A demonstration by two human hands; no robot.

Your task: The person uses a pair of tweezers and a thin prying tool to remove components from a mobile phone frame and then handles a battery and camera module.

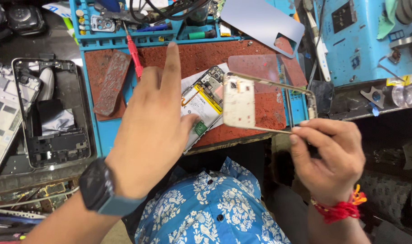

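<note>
phone frame (269,101), thin metal rim with a pale plate filling its left part, held up in the air over the right half of the red mat (201,56), tilted edge-on toward the camera. right hand (328,156) pinches the frame's lower rail near its right corner, thumb and forefinger tips pressed together on the metal, other fingers curled under; red thread band at that wrist.

left hand (154,122) raised over the mat, back to the camera, forefinger stretched straight up, remaining fingers loosely bent, holding nothing; thumb tip just beside the opened phone (205,101) lying flat on the mat with its yellow-labelled battery showing. dark watch (97,185) on the left wrist.

red-handled screwdriver (134,54) lies on the mat just left of the raised forefinger. a worn reddish slab (112,81) sits further left on the mat. clear sheet (255,65) lies behind the frame; grey back cover (260,20) above it, across the blue tray (124,40) edge. stripped phone chassis (52,113) on the bench, well apart to the left. blue floral shirt (210,208) below.
</note>
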